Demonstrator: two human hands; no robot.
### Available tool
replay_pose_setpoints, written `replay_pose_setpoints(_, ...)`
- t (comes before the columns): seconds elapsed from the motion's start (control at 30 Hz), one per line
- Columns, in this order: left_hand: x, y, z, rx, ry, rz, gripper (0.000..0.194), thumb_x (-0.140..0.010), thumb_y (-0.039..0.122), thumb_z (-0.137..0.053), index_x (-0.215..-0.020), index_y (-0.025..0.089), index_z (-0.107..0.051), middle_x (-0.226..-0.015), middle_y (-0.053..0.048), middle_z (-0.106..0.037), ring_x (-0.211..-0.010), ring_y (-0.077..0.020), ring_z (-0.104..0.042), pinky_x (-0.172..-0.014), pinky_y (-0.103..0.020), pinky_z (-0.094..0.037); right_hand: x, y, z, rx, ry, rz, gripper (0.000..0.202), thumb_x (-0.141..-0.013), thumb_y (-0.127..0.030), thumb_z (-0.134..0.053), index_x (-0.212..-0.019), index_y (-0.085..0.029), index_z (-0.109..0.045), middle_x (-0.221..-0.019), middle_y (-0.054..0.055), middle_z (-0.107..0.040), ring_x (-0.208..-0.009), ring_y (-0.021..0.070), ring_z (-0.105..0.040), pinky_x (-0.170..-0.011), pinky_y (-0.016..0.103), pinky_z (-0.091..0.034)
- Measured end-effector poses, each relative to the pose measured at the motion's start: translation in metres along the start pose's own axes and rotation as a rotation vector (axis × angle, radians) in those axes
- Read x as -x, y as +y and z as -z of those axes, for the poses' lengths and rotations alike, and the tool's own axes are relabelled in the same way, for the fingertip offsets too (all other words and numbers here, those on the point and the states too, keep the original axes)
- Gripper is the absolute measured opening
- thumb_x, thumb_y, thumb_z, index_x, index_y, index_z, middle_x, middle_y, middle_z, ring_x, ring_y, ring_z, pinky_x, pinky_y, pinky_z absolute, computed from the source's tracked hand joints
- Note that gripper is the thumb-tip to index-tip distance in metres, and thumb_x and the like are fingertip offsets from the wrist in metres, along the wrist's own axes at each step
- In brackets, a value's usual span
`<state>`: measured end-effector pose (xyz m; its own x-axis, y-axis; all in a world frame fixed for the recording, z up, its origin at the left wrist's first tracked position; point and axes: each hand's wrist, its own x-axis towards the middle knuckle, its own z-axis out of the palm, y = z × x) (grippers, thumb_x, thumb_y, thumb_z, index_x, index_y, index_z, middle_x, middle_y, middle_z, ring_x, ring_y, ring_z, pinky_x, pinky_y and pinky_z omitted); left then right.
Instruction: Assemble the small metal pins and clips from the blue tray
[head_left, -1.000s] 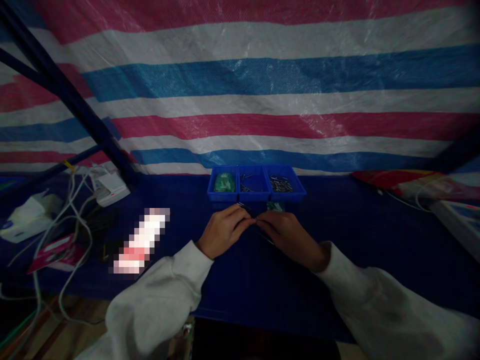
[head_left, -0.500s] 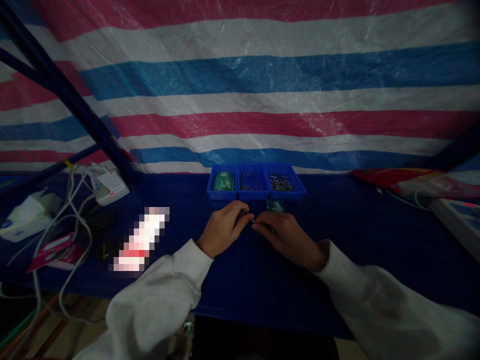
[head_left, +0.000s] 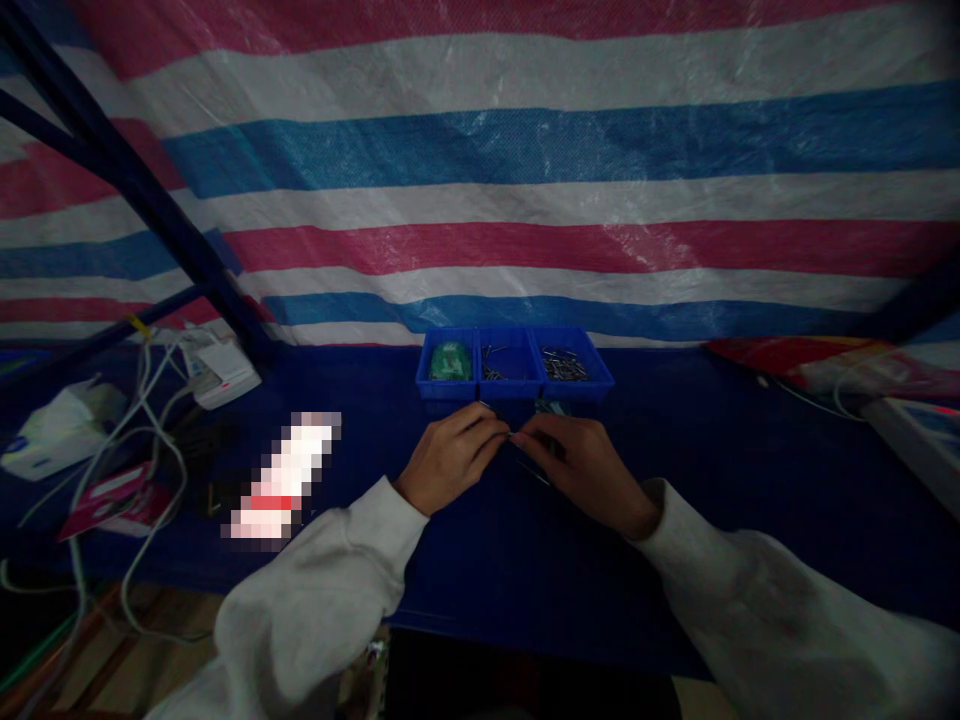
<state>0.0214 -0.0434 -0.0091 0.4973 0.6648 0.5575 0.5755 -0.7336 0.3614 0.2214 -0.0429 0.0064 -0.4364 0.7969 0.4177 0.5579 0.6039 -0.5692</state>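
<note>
My left hand [head_left: 455, 452] is closed, its thumb and fingers pinched on a small thin metal piece [head_left: 511, 434]. From the other side, my right hand [head_left: 585, 465] meets it with thumb and forefinger pinched at the piece's other end. The piece is mostly hidden by the fingertips, so its kind does not show. Below my right fingers a thin rod-like item [head_left: 534, 470] shows, dark and hard to make out. A small dark green packet [head_left: 553, 408] lies just behind my right hand, partly covered by it.
Behind my hands stand three joined blue bins [head_left: 514, 392]: a green bag [head_left: 450, 361], a few thin metal pins [head_left: 491, 362], many small metal parts [head_left: 564, 364]. White cables [head_left: 180, 470], a charger [head_left: 225, 370] and a bright pixelated patch lie left. A red packet [head_left: 795, 352] lies right.
My right hand has shifted slightly right, and its fingertips have risen to meet my left fingertips. The thin rod below it has come into sight; the green packet is more covered.
</note>
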Motion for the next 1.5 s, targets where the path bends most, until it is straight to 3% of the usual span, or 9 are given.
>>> replay_pose_setpoints(0.1, 0.001, -0.003, -0.002, 0.005, 0.002, -0.019, 0.02, -0.099, 0.024, -0.048, -0.107, 0.019, -0.065, -0.099, -0.005, -0.067, -0.092, -0.0159, -0.065, -0.084, -0.029, -0.055, 0.0, 0.0, 0.0, -0.013, 0.017, 0.013, 0.017, -0.094, -0.025, -0.058, -0.078, -0.019, -0.063, -0.07, -0.001, -0.065, -0.059, 0.0119, -0.056, -0.059, 0.025, -0.038)
replay_pose_setpoints(0.33, 0.0, -0.001, 0.0, 0.014, 0.015, 0.049, 0.04, -0.099, 0.016, -0.045, -0.138, 0.026, -0.05, -0.107, -0.005, -0.065, -0.099, -0.0175, -0.063, -0.09, -0.033, -0.054, -0.001, 0.003, -0.002, -0.014, 0.003, -0.007, 0.011, -0.093, -0.022, -0.058, -0.085, -0.018, -0.064, -0.075, 0.0, -0.067, -0.064, 0.013, -0.061, -0.063, 0.025, -0.041)
replay_pose_setpoints(0.53, -0.001, 0.001, -0.002, 0.129, 0.071, 0.064, 0.025, -0.097, 0.017, -0.051, -0.12, 0.021, -0.059, -0.108, -0.005, -0.068, -0.1, -0.0157, -0.065, -0.091, -0.029, -0.052, 0.0, 0.006, -0.005, -0.015, -0.033, -0.037, 0.007, -0.091, -0.02, -0.06, -0.093, -0.018, -0.066, -0.084, 0.001, -0.071, -0.072, 0.0145, -0.066, -0.067, 0.025, -0.045)
replay_pose_setpoints(0.77, -0.003, 0.004, -0.001, 0.191, 0.089, 0.102, 0.006, -0.095, 0.02, -0.057, -0.099, 0.019, -0.06, -0.09, 0.0, -0.07, -0.083, -0.0123, -0.068, -0.078, -0.023, -0.052, 0.0, 0.009, -0.006, -0.041, -0.063, -0.015, 0.01, -0.092, -0.018, -0.058, -0.095, -0.019, -0.068, -0.091, 0.002, -0.073, -0.08, 0.0153, -0.068, -0.073, 0.026, -0.047)
replay_pose_setpoints(1.07, -0.002, -0.001, 0.001, 0.022, 0.022, 0.04, 0.012, -0.095, 0.028, -0.056, -0.094, 0.018, -0.063, -0.092, -0.004, -0.065, -0.089, -0.0173, -0.062, -0.082, -0.03, -0.051, 0.0, 0.003, -0.002, -0.024, -0.014, 0.017, 0.012, -0.093, -0.016, -0.057, -0.085, -0.019, -0.066, -0.081, 0.0, -0.07, -0.071, 0.0133, -0.064, -0.068, 0.025, -0.044)
replay_pose_setpoints(1.27, 0.0, -0.001, -0.001, 0.057, -0.049, 0.022, 0.019, -0.097, 0.017, -0.05, -0.113, 0.019, -0.06, -0.107, -0.006, -0.066, -0.1, -0.0177, -0.062, -0.09, -0.031, -0.051, 0.002, 0.002, -0.004, -0.03, 0.001, 0.06, 0.007, -0.091, -0.022, -0.062, -0.087, -0.019, -0.065, -0.08, 0.0, -0.069, -0.068, 0.0132, -0.063, -0.066, 0.025, -0.045)
replay_pose_setpoints(1.5, -0.003, 0.003, 0.001, 0.222, 0.035, 0.184, 0.006, -0.093, 0.025, -0.061, -0.092, 0.021, -0.065, -0.086, 0.002, -0.071, -0.077, -0.0119, -0.067, -0.075, -0.022, -0.051, 0.001, 0.011, -0.006, 0.02, -0.024, -0.02, 0.009, -0.09, -0.018, -0.061, -0.098, -0.019, -0.065, -0.089, 0.003, -0.071, -0.077, 0.0163, -0.066, -0.071, 0.028, -0.048)
